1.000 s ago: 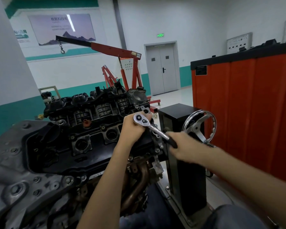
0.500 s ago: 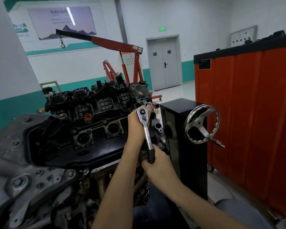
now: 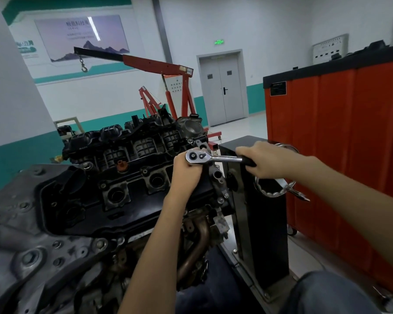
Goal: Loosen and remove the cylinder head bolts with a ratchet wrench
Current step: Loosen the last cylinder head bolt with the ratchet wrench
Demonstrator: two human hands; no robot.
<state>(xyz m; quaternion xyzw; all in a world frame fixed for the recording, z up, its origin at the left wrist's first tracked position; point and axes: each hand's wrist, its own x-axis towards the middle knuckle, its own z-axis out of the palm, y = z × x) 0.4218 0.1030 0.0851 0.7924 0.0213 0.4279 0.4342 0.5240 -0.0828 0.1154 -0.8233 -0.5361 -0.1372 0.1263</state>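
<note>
Ratchet wrench [image 3: 213, 157] on the right end of the engine's cylinder head [image 3: 132, 177]; both hands on the tool.

Left hand [image 3: 187, 171] is curled in a fist under the ratchet head, fingers closed around what sits below it; socket and bolt are hidden by the fist. Right hand [image 3: 266, 160] is wrapped tight on the black grip, handle lying roughly level, pointing right from the left fingers. Just beyond the right fingers: chrome handwheel [image 3: 276, 189] of the black engine stand [image 3: 261, 223], its spoke handle jutting right. Red cabinet [image 3: 349, 143] stands farther right, floor showing between. Behind the left fingers, the black intake manifold [image 3: 141, 141]. Below them, rusty exhaust pipes [image 3: 197, 243]. Far side: red engine hoist [image 3: 168, 71], open floor to the grey double door [image 3: 222, 87].
</note>
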